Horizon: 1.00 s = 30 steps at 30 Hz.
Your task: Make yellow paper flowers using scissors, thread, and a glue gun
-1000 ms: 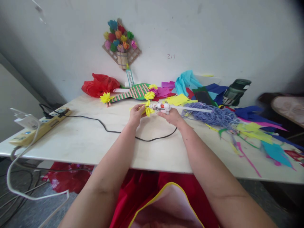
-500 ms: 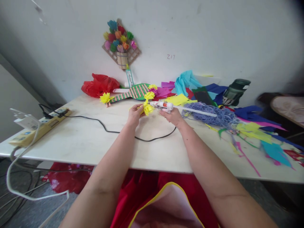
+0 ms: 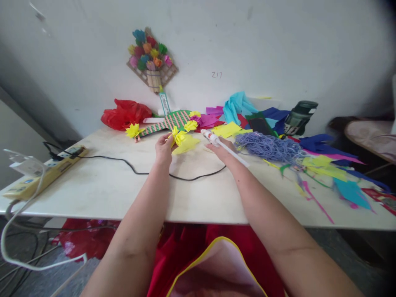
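Between the closed fingers of my left hand [image 3: 164, 147] is a yellow paper flower [image 3: 182, 139], with a loose petal spreading to the right. My right hand [image 3: 219, 149] grips a white glue gun [image 3: 210, 135], and a long glue stick [image 3: 233, 152] sticks out of its back. The gun's nozzle points left, a short way apart from the flower. Just behind my left hand lies a green guitar-shaped board [image 3: 177, 120] with pinkish strips across it. Yellow flowers [image 3: 133, 130] and a magenta one [image 3: 195, 120] sit on the board.
A black cord [image 3: 133, 168] crosses the table from a yellow power strip [image 3: 46, 173] on the left. To the right lie a heap of purple yarn [image 3: 269, 146], coloured paper scraps [image 3: 351, 193] and a dark bottle [image 3: 300, 117]. Red plastic [image 3: 125, 114] rests at the back left.
The glue gun has moved away from the yellow flower to the right and now tilts more. My left hand has shifted slightly left with the flower, whose petal is spread out.
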Available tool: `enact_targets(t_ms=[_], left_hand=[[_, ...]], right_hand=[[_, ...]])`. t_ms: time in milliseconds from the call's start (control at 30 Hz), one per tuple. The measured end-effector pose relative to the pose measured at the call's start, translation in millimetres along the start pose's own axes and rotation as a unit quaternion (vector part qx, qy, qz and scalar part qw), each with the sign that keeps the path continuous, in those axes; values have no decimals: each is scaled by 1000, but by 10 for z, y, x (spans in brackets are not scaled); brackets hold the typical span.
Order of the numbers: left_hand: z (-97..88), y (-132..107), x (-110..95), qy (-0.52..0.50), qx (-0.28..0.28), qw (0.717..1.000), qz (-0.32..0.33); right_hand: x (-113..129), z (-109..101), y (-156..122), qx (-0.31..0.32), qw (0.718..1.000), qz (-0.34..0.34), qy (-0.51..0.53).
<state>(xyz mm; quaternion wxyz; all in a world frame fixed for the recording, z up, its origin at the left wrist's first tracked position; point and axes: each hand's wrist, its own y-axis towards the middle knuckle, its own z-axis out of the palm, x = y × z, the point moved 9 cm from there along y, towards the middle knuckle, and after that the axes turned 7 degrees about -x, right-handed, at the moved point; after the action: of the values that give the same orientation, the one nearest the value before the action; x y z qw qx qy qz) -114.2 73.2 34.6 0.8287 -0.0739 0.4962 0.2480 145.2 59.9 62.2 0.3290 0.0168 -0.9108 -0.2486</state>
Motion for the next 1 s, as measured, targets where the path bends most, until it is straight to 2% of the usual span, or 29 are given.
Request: enact_targets(t_ms=[133, 267, 400, 567, 733, 1000], left_hand=[[21, -2, 10, 3, 10, 1000, 2], [49, -12, 8, 4, 23, 1000, 5], [81, -34, -5, 5, 34, 999, 2], [135, -77, -10, -2, 60, 998, -8], [175, -97, 25, -1, 79, 997, -17], [242, -164, 44, -11, 87, 996, -31]], right_hand=[[113, 73, -60, 56, 991, -41, -112], [191, 231, -126, 117, 978, -86, -151], [190, 345, -165, 146, 966, -112, -181], [201, 385, -181, 143, 961, -139, -191], [114, 367, -128, 118, 961, -128, -213], [49, 403, -88, 136, 956, -123, -231]])
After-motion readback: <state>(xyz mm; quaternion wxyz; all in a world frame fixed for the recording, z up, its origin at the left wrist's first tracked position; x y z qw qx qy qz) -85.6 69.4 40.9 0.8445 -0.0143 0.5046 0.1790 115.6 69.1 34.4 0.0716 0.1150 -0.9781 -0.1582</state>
